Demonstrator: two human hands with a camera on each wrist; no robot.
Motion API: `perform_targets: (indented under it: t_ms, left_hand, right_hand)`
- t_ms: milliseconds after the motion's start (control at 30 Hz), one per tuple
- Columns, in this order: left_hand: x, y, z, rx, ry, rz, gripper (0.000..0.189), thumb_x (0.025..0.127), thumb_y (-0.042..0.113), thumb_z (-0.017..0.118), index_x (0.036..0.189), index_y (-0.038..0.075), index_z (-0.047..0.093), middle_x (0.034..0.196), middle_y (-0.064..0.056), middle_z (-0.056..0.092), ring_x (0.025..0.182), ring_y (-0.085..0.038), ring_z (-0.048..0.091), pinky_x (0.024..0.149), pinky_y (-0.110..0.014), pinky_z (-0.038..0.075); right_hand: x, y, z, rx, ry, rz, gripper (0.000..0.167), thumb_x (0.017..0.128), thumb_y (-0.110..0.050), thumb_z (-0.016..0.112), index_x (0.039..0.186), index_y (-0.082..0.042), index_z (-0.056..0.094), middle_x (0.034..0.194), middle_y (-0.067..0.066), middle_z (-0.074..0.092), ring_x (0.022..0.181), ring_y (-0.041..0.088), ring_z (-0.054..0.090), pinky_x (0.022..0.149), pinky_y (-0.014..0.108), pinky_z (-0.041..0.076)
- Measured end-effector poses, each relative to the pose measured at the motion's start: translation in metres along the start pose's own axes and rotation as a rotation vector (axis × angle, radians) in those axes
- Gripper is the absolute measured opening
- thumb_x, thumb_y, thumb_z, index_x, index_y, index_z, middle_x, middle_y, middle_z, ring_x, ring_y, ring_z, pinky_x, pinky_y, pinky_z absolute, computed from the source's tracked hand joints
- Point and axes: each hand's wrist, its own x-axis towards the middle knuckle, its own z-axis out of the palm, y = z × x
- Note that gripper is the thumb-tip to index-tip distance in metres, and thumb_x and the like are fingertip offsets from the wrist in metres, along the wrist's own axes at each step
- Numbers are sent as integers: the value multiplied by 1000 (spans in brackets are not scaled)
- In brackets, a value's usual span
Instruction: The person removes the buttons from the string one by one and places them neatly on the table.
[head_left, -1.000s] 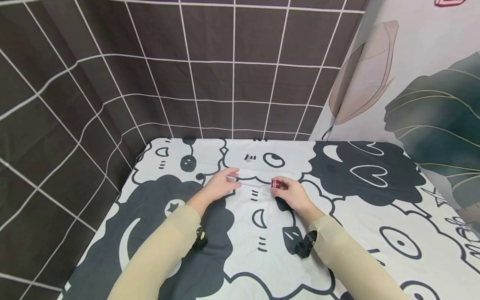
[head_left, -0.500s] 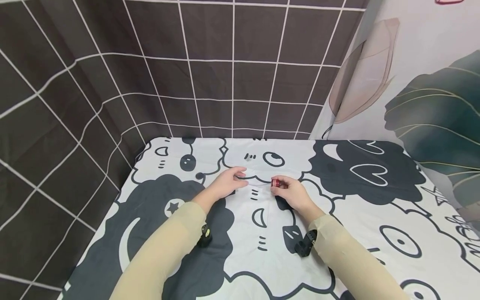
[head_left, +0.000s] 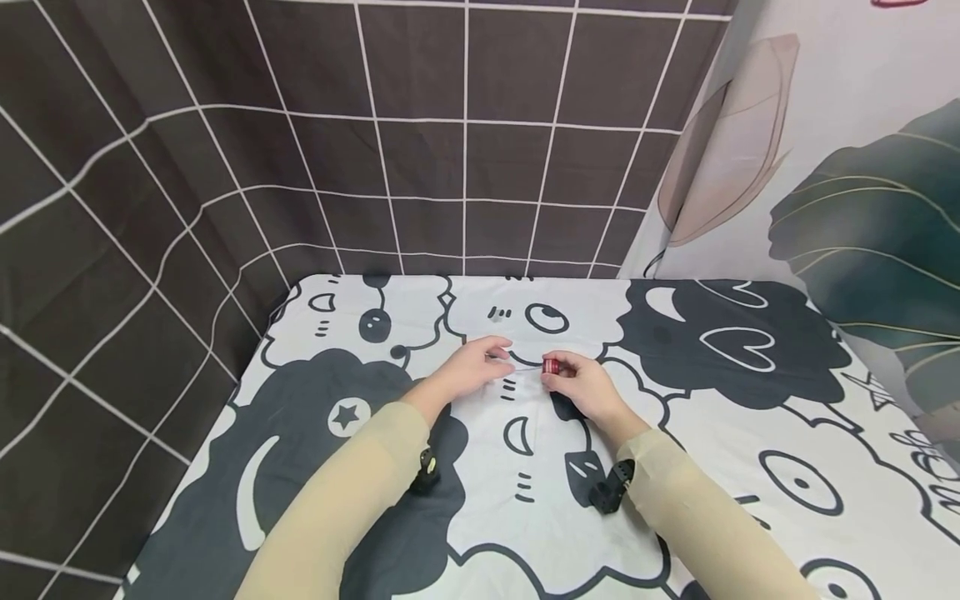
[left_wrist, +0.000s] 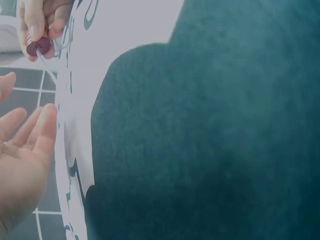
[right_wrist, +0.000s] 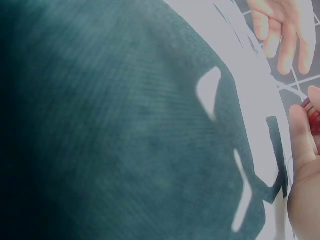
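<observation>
My right hand (head_left: pixel 590 388) pinches a small red cylinder (head_left: pixel 551 367) with pale bands between thumb and fingers, over the patterned cloth. In the left wrist view a thin white cord (left_wrist: pixel 48 66) comes out of the middle of the cylinder's round end (left_wrist: pixel 39 46) and runs toward the cloth. To the left of it, my left hand (head_left: pixel 474 367) reaches toward the cylinder with loosely bent fingers spread from the thumb. No thing shows between its fingers (left_wrist: pixel 46 132), and they stand apart from the cylinder. Where the cord's far end lies I cannot tell.
A black-and-white cartoon cloth (head_left: pixel 517 517) covers the table. A dark grid-patterned curtain (head_left: pixel 420 158) hangs behind and at the left, with a leaf-print curtain (head_left: pixel 862 233) at the right. Small black cameras (head_left: pixel 611 487) are strapped to both wrists.
My left hand has moved steadily to the right, closer to the red cylinder. My right hand has stayed in place, holding the cylinder.
</observation>
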Motion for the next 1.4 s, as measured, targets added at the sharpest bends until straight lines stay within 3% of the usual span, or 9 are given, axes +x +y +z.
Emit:
perform_targets:
  t_ms: [233, 467, 667, 967, 1400]
  left_hand:
    - [4, 1, 6, -3, 3, -10, 49, 90, 22, 63, 135, 8, 49, 119, -6, 61, 96, -16, 59, 74, -26, 49]
    - [6, 6, 9, 0, -25, -6, 52, 91, 25, 61, 138, 8, 45, 122, -5, 61, 108, -18, 58, 86, -28, 47]
    - [9, 10, 14, -73, -56, 1, 53, 91, 24, 61, 138, 5, 44, 122, -9, 60, 97, -17, 64, 83, -26, 50]
    - [14, 10, 24, -101, -95, 3, 47, 91, 26, 62, 133, 7, 50, 110, -4, 65, 86, -13, 64, 77, -26, 50]
    - [13, 12, 30, -140, -94, 4, 41, 92, 23, 62, 129, 7, 53, 98, -3, 66, 80, -16, 64, 72, -26, 51]
  right_hand:
    - [0, 0, 1, -20, -6, -9, 36, 81, -20, 71, 114, -9, 64, 80, 2, 60, 71, 17, 52, 66, 31, 42]
    - [1, -3, 3, -20, -16, -15, 38, 81, -21, 71, 116, -9, 65, 82, 3, 61, 73, 17, 53, 66, 31, 43]
    - [1, -3, 3, -23, -17, -31, 38, 81, -22, 72, 116, -9, 65, 83, 3, 61, 73, 18, 52, 66, 30, 43]
    - [0, -1, 1, -40, -19, -37, 38, 81, -23, 73, 116, -10, 65, 89, 2, 65, 77, 16, 55, 72, 31, 44]
    - [-2, -3, 2, -3, -8, -46, 38, 78, -20, 75, 113, -9, 66, 87, 2, 64, 76, 16, 55, 71, 31, 45]
